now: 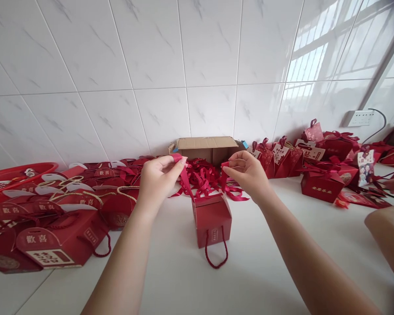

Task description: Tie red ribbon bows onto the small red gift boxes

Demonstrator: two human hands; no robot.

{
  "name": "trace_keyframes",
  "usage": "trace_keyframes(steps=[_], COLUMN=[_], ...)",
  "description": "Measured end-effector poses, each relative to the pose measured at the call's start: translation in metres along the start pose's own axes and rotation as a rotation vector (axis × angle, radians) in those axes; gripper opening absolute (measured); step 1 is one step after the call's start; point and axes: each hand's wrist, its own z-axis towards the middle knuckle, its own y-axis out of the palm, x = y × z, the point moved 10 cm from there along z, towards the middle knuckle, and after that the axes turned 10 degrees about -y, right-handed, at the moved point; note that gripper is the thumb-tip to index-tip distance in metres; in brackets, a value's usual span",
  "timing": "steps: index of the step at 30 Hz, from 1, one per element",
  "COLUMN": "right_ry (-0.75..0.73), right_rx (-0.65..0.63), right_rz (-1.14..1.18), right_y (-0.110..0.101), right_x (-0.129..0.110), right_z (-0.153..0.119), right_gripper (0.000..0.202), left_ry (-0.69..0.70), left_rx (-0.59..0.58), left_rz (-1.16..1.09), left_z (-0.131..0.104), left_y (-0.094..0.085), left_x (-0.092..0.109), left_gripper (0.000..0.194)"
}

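Note:
A small red gift box [213, 215] stands on the white table in front of me, a dark red cord handle [216, 265] hanging loose on its near side. Above and behind it, my left hand [162, 175] pinches a red ribbon [185, 180] between thumb and fingers. My right hand [246, 173] pinches red ribbon too, to the right of the box. The stretch from the left hand runs down to the box's left side. Whether both hands hold one ribbon, I cannot tell. Behind the box lies a heap of loose red ribbons [205, 175].
A cardboard box [206, 143] lies against the tiled wall behind the ribbons. Many red gift boxes [62, 238] crowd the left, near a red basin [22, 170]. More decorated boxes [321, 183] stand at right, where another person's arm [390, 227] reaches in.

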Motion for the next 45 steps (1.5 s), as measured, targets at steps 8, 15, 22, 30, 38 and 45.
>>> trace_keyframes(steps=[8,15,22,30,38,45], right_ry=[-0.279,-0.304,-0.268,-0.125,-0.051,-0.289], right_rx=[0.195,0.281,0.332,0.136,0.320,0.351], right_rz=[-0.158,-0.160,-0.252,-0.473,-0.421,-0.056], right_y=[-0.026,-0.045,-0.064,-0.069,-0.101,-0.081], right_x=[-0.040,-0.051,-0.043,-0.031,-0.043,-0.066], right_z=[-0.003,-0.007,-0.002,0.006,-0.006,-0.011], right_gripper=[0.003,0.005,0.006,0.012,0.019,0.046], left_ry=[0.016,-0.014,-0.007,-0.174,-0.040,0.063], left_rx=[0.211,0.259,0.279,0.132,0.471,0.444], left_rz=[0.017,0.020,0.007,0.400,0.360,-0.063], left_z=[-0.012,-0.013,0.001,0.011,-0.004,-0.022], left_y=[-0.023,-0.035,-0.053,-0.050,-0.085,-0.076], left_x=[0.018,0.018,-0.002,-0.023,0.006,0.027], left_gripper=[0.024,0.026,0.031,0.028,0.016,0.020])
